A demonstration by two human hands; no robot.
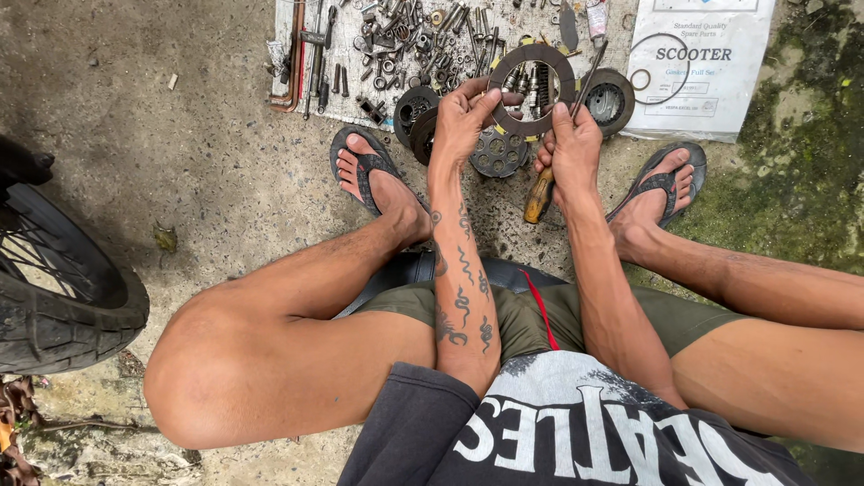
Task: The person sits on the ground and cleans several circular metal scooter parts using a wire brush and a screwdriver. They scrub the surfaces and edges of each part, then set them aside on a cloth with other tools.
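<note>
My left hand (461, 117) holds up a flat dark ring-shaped clutch plate (533, 90) by its left edge. My right hand (571, 148) grips a screwdriver with a wooden handle (540, 193); its thin metal shaft (589, 67) points up past the ring's right edge. Both hands hover between my feet in dark flip-flops (364, 166), above a stack of round perforated clutch discs (498, 153) on the ground.
A cloth (297, 18) strewn with several bolts, nuts and small tools lies beyond my feet. A drum-like round part (610, 99) sits to the right, next to a white gasket packet (697, 67). A motorcycle tyre (63, 306) stands at left. Concrete ground surrounds me.
</note>
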